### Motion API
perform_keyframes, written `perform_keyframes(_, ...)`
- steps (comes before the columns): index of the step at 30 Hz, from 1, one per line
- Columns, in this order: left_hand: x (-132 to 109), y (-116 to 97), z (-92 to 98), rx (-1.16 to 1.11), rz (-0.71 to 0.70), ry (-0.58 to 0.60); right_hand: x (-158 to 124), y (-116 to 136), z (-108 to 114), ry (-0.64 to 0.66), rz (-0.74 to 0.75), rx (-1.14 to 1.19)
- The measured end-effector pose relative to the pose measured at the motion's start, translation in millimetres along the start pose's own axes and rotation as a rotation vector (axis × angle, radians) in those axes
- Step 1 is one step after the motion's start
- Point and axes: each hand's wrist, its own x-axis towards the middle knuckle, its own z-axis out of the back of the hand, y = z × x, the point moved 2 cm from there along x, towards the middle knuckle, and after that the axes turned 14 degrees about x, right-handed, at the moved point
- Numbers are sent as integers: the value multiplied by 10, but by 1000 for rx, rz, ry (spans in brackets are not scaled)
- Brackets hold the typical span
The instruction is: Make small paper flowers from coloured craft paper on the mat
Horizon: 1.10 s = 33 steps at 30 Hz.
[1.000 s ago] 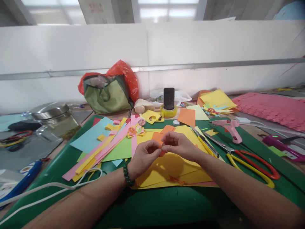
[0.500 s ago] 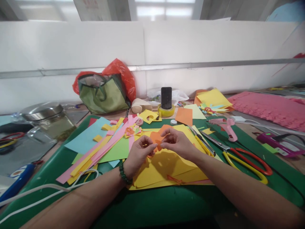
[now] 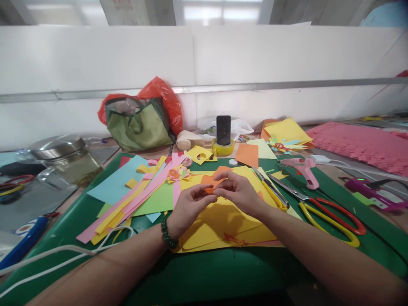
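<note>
Over a stack of yellow paper (image 3: 219, 229), my left hand (image 3: 188, 208) and my right hand (image 3: 241, 193) meet at the fingertips. Both pinch a small orange paper piece (image 3: 209, 190); fingers hide most of it, so its shape cannot be made out. A green bead bracelet (image 3: 167, 233) circles my left wrist. Orange paper (image 3: 219, 173) lies just behind the fingers. Left of them rests a pink, orange and yellow paper flower (image 3: 179, 173). Thin orange scraps (image 3: 235, 239) lie on the yellow paper, nearer to me.
On the green mat (image 3: 204, 274) lie scissors (image 3: 318, 208) with red and yellow handles, a yellow utility knife (image 3: 270, 191), a pink glue gun (image 3: 306, 170) and paper strips (image 3: 137, 195). A phone (image 3: 223, 129) stands behind on yellow tape (image 3: 223, 148). White cables (image 3: 63, 255) cross the left side.
The orange piece has turned between my fingertips and now shows as a thinner sliver. My left fingers have straightened slightly and shifted a little right. The view has shifted slightly.
</note>
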Motion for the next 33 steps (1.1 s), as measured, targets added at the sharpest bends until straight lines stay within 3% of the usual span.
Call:
perform_keyframes(7, 23, 28, 12, -138, 142, 4, -5, 35, 23, 43, 2, -28)
perform_keyframes(12, 0, -11, 4, -144, 161, -42, -46, 30, 19, -83, 262, -302)
perform_keyframes(15, -15, -15, -3, -116, 170, -7, -86, 5, -18, -74, 364, -423)
perform_keyframes(18, -14, -2, -5, -105, 146, 24, -100, -20, -48, -42, 308, -399)
perform_keyframes(25, 17, 45, 23, -157, 182, 14, -3, -3, 24, -17, 29, -87)
perform_keyframes(33, 38, 38, 48, -171, 140, 27, 42, 42, 89, -59, -95, 16)
